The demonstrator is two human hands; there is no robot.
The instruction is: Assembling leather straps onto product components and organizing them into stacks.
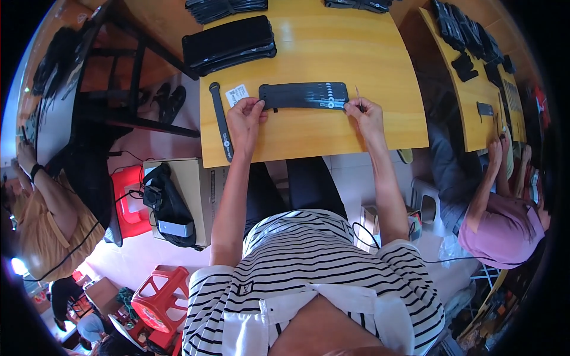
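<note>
At the frame's upper centre, fanned straps [300, 95] over the worktop [350, 50] are pinched at the left end by the left hand [244, 123] and at the lower right corner by the right hand [369, 118], seemingly so their overlap is kept even.

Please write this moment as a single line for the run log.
left hand: at left end of overlapping black straps | right hand: at their right end | loose black strap: on wooden table, beside left hand
</note>
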